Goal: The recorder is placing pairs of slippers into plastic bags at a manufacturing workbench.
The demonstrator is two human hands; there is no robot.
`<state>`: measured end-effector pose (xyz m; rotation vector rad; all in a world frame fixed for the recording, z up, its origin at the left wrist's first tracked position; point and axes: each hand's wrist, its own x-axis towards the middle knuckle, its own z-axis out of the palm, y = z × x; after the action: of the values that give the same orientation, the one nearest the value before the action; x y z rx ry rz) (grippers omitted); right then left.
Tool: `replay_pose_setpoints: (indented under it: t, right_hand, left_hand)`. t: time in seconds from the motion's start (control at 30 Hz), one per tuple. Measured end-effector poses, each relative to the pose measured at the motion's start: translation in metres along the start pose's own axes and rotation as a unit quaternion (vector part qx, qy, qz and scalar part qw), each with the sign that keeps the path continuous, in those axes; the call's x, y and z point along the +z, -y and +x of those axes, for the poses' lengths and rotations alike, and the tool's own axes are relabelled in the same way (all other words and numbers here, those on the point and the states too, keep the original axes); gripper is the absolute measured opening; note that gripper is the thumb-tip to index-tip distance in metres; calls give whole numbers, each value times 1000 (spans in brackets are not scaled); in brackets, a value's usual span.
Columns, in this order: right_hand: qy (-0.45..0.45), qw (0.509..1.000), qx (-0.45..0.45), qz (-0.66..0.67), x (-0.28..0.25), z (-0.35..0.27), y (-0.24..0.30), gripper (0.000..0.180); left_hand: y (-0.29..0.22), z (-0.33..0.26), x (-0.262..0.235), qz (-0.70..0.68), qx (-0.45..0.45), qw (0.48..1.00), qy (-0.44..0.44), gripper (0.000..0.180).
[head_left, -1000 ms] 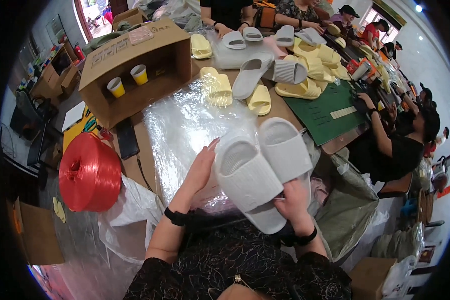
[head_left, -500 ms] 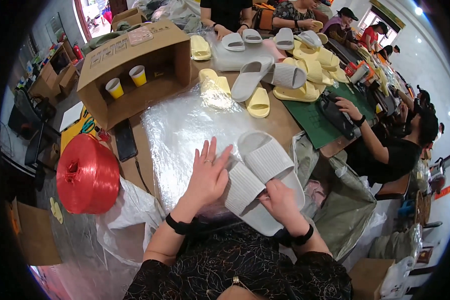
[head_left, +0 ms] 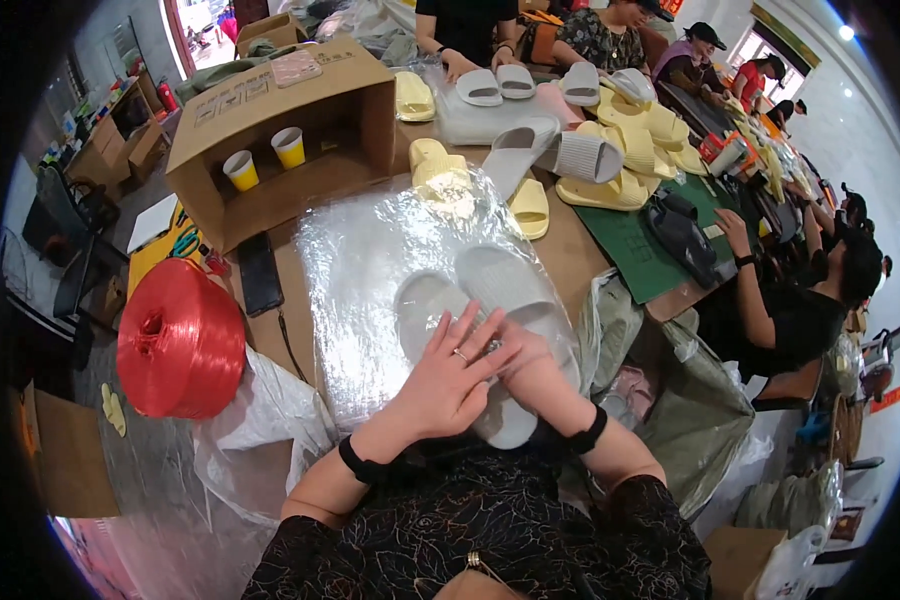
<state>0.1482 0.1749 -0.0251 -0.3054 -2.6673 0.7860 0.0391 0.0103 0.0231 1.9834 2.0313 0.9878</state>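
A pair of light grey ribbed slippers point(head_left: 505, 278) lies side by side in front of me, their toe ends beneath shiny clear plastic film. The film belongs to a stack of clear plastic bags point(head_left: 355, 300) spread on the table. My left hand point(head_left: 440, 385) is open, fingers stretched out across the slippers and over the fingertips of my right hand. My right hand point(head_left: 542, 378) is closed at the inner edges of the slippers, near their straps; its fingertips are partly hidden behind my left hand. One heel point(head_left: 507, 425) shows below my hands.
An open cardboard box point(head_left: 285, 130) with two yellow-and-white cups stands far left. Red twine point(head_left: 180, 338) and a black phone point(head_left: 260, 275) sit at left. Yellow slippers point(head_left: 610, 190) and grey ones pile beyond. At right, a person's hand point(head_left: 735, 235) is near a dark slipper point(head_left: 682, 240).
The grey slippers have moved left and away from me, their toe ends now beneath the film. My right hand moved left with them; my left hand came across to the right, over it.
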Motion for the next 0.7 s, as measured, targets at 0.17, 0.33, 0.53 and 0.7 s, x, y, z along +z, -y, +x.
replay_pose_setpoints:
  t: [0.17, 0.33, 0.53, 0.7]
  right_hand:
    - [6, 954, 44, 296, 3, 55, 22, 15]
    - [-39, 996, 79, -12, 53, 122, 3, 22]
    - [-76, 993, -23, 85, 50, 83, 5, 54]
    - [226, 951, 10, 213, -17, -22, 7, 65]
  left_hand:
    - [-2, -8, -6, -47, 33, 998, 17, 69]
    - [-20, -16, -21, -55, 23, 997, 41, 69]
    - [0, -39, -39, -90, -7, 995, 45, 63]
    - [43, -55, -48, -110, -112, 979, -132, 65]
